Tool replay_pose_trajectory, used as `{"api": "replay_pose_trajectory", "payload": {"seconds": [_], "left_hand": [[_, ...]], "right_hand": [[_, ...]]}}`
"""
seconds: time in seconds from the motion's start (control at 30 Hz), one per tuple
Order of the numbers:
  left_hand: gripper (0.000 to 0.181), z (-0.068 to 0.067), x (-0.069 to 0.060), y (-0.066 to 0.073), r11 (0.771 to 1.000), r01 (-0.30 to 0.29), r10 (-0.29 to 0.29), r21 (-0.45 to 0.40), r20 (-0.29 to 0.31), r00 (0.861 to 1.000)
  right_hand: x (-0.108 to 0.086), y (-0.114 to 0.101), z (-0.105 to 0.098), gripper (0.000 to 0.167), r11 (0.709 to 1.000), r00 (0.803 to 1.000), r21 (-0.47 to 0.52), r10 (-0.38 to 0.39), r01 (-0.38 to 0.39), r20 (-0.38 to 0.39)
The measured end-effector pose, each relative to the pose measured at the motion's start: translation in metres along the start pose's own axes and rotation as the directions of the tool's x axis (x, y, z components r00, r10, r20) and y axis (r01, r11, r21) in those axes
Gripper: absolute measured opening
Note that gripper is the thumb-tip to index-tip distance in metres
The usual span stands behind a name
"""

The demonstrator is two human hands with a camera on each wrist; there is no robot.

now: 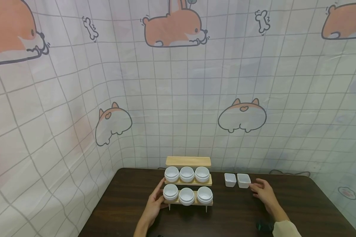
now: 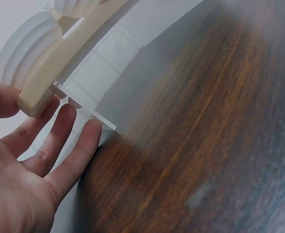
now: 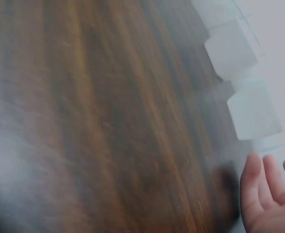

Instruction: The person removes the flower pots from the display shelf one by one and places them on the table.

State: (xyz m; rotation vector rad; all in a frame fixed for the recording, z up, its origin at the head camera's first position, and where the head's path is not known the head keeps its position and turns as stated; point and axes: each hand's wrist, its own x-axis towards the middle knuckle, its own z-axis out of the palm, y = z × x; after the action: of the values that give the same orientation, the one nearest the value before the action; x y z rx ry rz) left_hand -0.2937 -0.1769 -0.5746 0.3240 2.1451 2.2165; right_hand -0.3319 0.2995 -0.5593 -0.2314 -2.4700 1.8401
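A tiered wooden rack (image 1: 188,161) stands on the table with several round white bowls (image 1: 187,174) in rows on its two lower tiers. At its left side, my left hand (image 1: 151,207) grips the end of the lower tier's board (image 2: 59,63). The thumb lies on the board, other fingers beneath it beside a clear support leg (image 2: 103,120). My right hand (image 1: 265,195) is just right of two white square cups, a left one (image 1: 230,181) and a right one (image 1: 244,181). Its fingers are loosely bent around nothing; whether a fingertip touches the right cup is unclear.
The dark wooden table (image 1: 225,217) ends at the back against a hanging cloth (image 1: 172,131) with a grid and dog print. A thin cable (image 1: 296,173) lies along the back right edge. Something small and dark (image 1: 264,225) is beside the right wrist.
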Motion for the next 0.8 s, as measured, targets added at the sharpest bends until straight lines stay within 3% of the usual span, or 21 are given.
{"api": "replay_pose_trajectory", "payload": {"seconds": [0.17, 0.27, 0.53, 0.8], "left_hand": [[0.069, 0.0, 0.0, 0.002, 1.0, -0.001, 0.001, 0.003, -0.007, 1.0], [0.07, 0.0, 0.0, 0.002, 1.0, -0.002, 0.002, 0.004, -0.007, 1.0], [0.07, 0.0, 0.0, 0.002, 1.0, -0.004, 0.005, 0.015, -0.012, 1.0], [0.07, 0.001, 0.001, 0.001, 1.0, -0.002, 0.002, 0.019, -0.011, 1.0]], "right_hand": [[-0.013, -0.007, 0.005, 0.053, 1.0, 0.994, 0.011, 0.012, -0.011, -0.11], [-0.021, -0.013, 0.01, 0.049, 1.0, 0.99, 0.015, 0.002, 0.001, -0.14], [-0.037, -0.035, 0.025, 0.039, 0.995, 0.985, 0.05, -0.082, 0.09, -0.155], [-0.048, -0.056, 0.038, 0.034, 0.986, 0.981, 0.014, -0.165, 0.167, -0.105]]}}
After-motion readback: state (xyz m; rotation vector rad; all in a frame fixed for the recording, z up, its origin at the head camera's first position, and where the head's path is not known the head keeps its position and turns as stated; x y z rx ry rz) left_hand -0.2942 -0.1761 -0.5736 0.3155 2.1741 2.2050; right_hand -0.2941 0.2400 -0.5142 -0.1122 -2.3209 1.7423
